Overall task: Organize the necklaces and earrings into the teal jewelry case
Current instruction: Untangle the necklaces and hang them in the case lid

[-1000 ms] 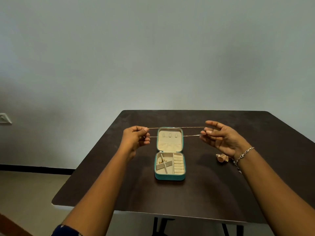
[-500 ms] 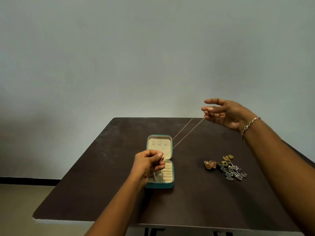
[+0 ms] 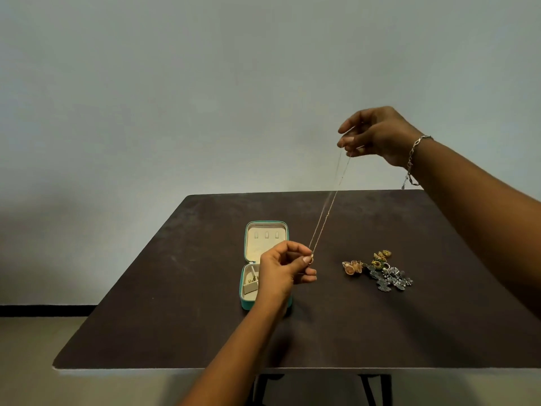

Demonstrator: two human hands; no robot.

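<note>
The teal jewelry case (image 3: 265, 227) lies open on the dark table (image 3: 181, 303), its cream lid flat at the back and its compartments partly hidden by my left hand. A thin gold necklace (image 3: 328, 213) runs taut and steep between my hands. My left hand (image 3: 282, 269) pinches its lower end, with a small pendant, just right of the case. My right hand (image 3: 377, 136) pinches the upper end, raised high above the table. A heap of gold and silver earrings (image 3: 379, 271) lies on the table to the right of the case.
The table's front edge (image 3: 263, 370) is close to me, with black legs below. A pale wall rises behind the table. A chain bracelet (image 3: 411, 159) hangs on my right wrist.
My right hand has risen much higher, so the necklace now hangs steeply. My left hand has shifted right, past the case's edge, still pinching the lower end.
</note>
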